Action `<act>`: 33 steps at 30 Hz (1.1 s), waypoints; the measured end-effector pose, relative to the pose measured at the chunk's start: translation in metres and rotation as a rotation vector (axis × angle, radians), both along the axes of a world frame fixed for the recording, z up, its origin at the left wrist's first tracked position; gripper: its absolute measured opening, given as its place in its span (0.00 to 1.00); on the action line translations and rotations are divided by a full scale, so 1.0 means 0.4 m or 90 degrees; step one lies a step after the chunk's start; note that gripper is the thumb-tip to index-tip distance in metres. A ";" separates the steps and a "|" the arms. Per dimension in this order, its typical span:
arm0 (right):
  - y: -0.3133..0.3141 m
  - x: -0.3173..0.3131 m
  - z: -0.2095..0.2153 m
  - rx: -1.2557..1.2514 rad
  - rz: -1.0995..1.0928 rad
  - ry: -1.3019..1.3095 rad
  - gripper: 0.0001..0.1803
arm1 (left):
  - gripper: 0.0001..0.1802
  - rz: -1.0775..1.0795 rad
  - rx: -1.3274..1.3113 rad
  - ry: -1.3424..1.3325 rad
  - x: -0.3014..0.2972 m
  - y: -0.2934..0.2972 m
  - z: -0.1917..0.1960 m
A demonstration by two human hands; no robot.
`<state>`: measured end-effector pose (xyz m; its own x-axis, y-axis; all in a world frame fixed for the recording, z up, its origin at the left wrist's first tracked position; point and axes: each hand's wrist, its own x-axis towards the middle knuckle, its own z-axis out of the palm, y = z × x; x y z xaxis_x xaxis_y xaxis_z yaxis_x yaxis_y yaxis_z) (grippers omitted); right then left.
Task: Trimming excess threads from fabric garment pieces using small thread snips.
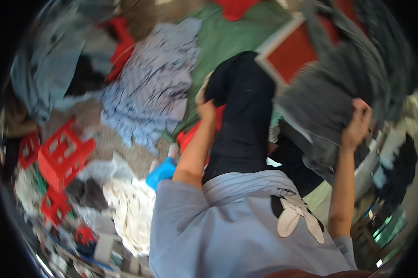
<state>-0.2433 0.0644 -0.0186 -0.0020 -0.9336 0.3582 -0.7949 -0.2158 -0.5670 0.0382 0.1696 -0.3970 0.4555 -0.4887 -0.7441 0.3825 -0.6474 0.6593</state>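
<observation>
My right hand (356,124) is at the right, its fingers bent together at the edge of a dark grey cloth garment (318,102). The garment hangs in loose folds beside my leg. My left hand (206,110) is by my raised knee, against the dark trousers (241,102). Its fingers are mostly hidden, and a narrow beige thing beyond it is too blurred to name. A red panel with a pale border (290,53) stands just past the knee, partly covered by more grey cloth.
A patterned light-blue cloth (151,78) and a green sheet (227,34) lie ahead. At the left are red plastic stools (63,155), a blue-grey cloth heap (51,76) and white cloth (132,213). A bright blue object (162,173) is near my left elbow. Dark cloth (396,167) hangs far right.
</observation>
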 end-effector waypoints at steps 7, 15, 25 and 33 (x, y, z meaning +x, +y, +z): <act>-0.011 0.094 -0.003 -0.076 0.085 -0.041 0.04 | 0.29 0.046 -0.019 -0.131 0.280 -0.049 0.006; 0.071 0.058 0.032 -0.294 0.089 -0.034 0.06 | 0.21 -0.168 -0.665 -0.429 0.166 -0.226 0.731; 0.376 -0.139 0.036 -0.158 0.086 0.033 0.26 | 0.18 -0.920 -0.834 -0.800 -0.021 -0.211 0.986; 0.501 -0.371 0.009 -0.052 -0.292 -0.084 0.14 | 0.14 -0.951 -0.812 -0.598 -0.007 -0.304 1.028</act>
<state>-0.3918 0.2650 -0.0150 -0.4576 -0.7941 0.4000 -0.7413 0.0923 -0.6648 0.0355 0.0479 0.0141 -0.6897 -0.6439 0.3311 -0.4513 0.7399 0.4988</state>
